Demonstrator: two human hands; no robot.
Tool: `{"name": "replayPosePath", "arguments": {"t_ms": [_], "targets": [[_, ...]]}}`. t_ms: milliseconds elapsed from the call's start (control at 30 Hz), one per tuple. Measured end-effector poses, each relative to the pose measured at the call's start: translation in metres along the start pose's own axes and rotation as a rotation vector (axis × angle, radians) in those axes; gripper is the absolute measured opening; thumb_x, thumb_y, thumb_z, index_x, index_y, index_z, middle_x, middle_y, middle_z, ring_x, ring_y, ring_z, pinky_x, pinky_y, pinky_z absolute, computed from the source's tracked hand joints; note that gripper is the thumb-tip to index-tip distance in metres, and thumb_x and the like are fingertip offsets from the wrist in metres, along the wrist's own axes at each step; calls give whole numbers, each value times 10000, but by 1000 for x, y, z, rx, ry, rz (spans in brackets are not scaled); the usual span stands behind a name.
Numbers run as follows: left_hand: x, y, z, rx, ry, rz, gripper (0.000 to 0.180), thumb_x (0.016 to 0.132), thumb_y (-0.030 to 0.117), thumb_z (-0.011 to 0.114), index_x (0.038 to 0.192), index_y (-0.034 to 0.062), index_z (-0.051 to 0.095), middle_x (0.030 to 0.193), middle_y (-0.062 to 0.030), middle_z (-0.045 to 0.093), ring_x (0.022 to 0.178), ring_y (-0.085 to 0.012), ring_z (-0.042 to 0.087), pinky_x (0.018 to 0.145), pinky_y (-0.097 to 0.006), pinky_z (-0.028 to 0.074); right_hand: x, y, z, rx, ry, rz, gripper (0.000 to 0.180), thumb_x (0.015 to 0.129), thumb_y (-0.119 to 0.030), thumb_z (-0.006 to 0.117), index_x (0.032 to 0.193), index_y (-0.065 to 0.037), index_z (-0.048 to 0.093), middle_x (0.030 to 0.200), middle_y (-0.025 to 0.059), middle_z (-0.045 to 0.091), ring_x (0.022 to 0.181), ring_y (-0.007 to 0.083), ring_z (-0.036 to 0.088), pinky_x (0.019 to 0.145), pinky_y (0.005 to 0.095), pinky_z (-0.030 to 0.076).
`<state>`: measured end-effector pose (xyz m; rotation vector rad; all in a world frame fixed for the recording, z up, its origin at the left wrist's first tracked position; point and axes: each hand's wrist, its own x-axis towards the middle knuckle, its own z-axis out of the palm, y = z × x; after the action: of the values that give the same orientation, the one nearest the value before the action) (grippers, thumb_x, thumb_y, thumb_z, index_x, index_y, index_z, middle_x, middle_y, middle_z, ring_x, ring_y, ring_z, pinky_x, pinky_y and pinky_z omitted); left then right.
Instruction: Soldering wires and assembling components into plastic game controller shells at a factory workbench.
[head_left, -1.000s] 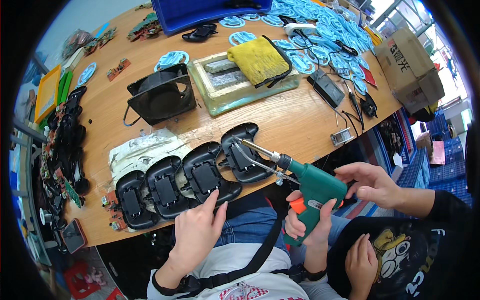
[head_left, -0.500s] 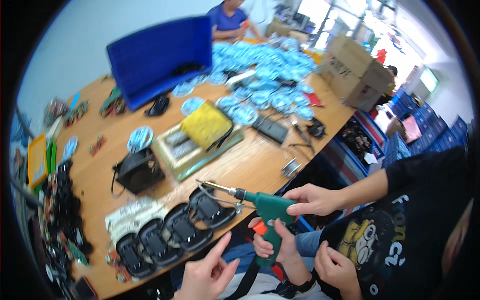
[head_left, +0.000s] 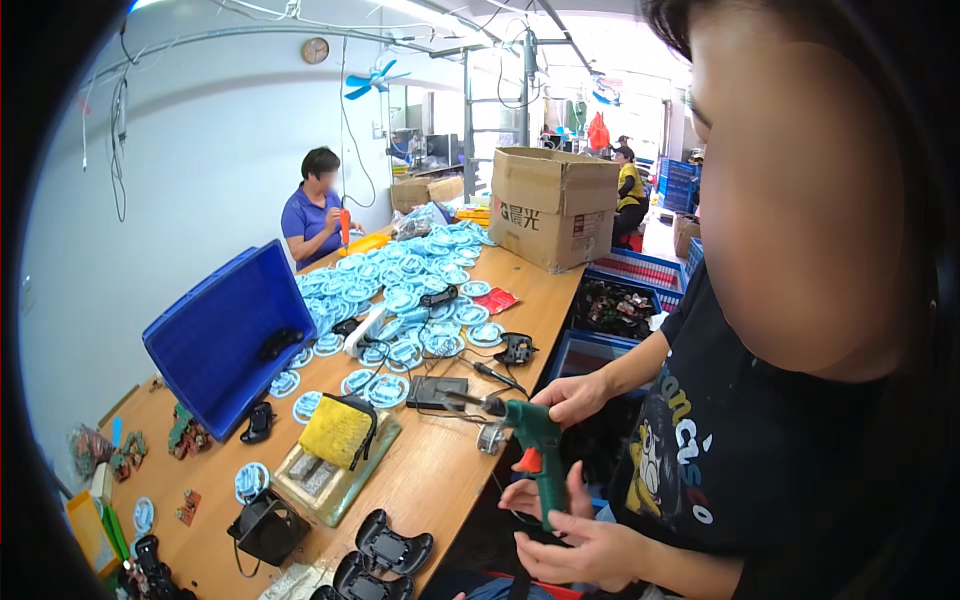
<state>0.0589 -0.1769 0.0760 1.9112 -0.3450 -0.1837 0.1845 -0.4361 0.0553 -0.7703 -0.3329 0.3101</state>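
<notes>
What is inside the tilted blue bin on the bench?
The blue bin holds one dark, controller-like piece against its inner wall. The rest of the visible interior looks bare; its near corner, behind the lower rim, cannot be seen.

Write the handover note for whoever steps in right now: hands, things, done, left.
Left hand: out of the picture.
Right hand: closed on the grip of the green pistol-shaped tool, held off the table's near edge, metal tip pointing left.
A co-worker's hand rests on the tool's top; their other hand is at the bottom of its grip.
Black controller shells lie at the near table edge, untouched.
Done: tool picked up. Left: the tip is not on any shell; how many shells are finished cannot be told.
</notes>
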Motion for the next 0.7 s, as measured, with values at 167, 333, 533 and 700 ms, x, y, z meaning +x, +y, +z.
{"name": "replayPosePath", "arguments": {"t_ms": [167,333,533,700], "targets": [[-2,-11,4,80,-28,20,434,837,52,543,1259,53,442,741,-155,598,588,-203,562,561,-291,442,-27,-28,-5,456,69,72,420,869,-355,436,1078,-3,528,1089,85,567,944,166,562,828,294,441],[-5,-25,7,140,-26,82,429,836,67,557,1252,57,449,739,-162,592,585,-226,556,562,-294,442,-40,-63,39,1909,421,330,300,768,-242,612,977,-28,595,907,46,594,862,149,578,783,280,456],[-9,-25,11,139,-58,44,372,838,108,563,1195,40,484,749,-182,579,601,-274,565,569,-302,449,-26,-67,63,2394,548,275,346,702,-242,704,933,1,618,819,75,617,813,152,584,740,264,458],[-8,-26,25,39,-78,-18,296,835,116,569,1110,13,537,729,-169,586,583,-225,581,558,-300,455,-7,-86,60,2134,376,229,344,731,-217,697,947,37,613,826,77,627,797,130,584,725,237,459]]}}
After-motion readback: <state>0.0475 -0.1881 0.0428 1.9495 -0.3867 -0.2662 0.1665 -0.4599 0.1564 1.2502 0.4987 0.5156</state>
